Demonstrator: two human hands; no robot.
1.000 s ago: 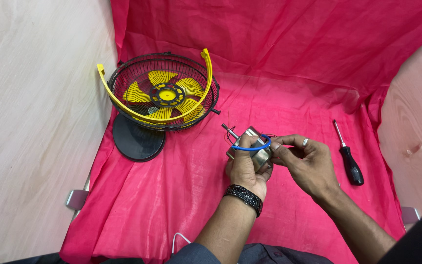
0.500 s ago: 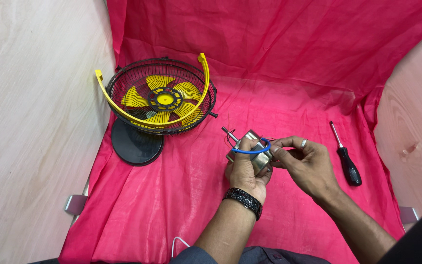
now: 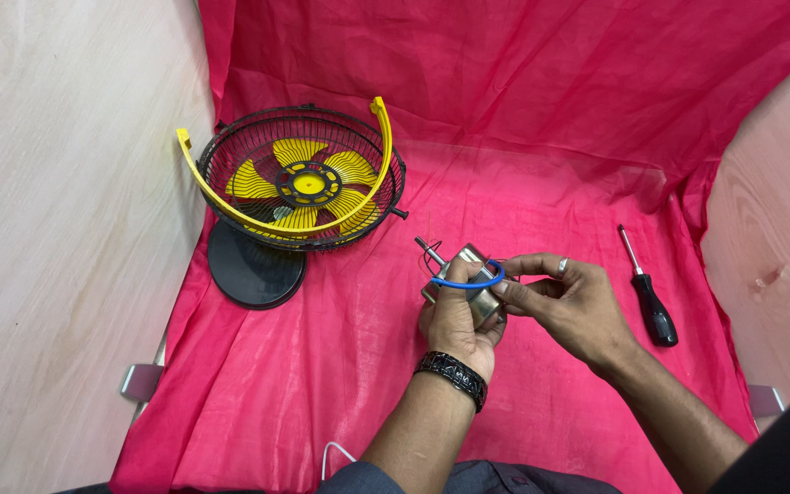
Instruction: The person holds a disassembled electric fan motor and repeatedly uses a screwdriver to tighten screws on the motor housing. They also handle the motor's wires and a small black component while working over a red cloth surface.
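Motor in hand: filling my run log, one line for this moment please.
left hand: holds motor | right hand: pinches blue wire | screwdriver: on cloth

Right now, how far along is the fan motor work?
Done: motor is out of the fan. In hand: left hand grips the motor, right hand handles its blue wire. Left: screwdriver lies unused on the red cloth; fan cage is closed.

The left hand (image 3: pixel 457 316) is covering most of the small silver metal motor (image 3: pixel 468 274), leaving only its top face and thin shaft showing. Where the looping blue wire (image 3: pixel 470 284) is ending is staying hidden behind the right hand's (image 3: pixel 571 306) fingertips. Far left of both hands, the black round plastic base (image 3: pixel 250 270) is lying partly under the black wire fan cage with yellow blades (image 3: pixel 304 178). Near the left forearm, a white cord (image 3: pixel 336 453) is running off the bottom edge.
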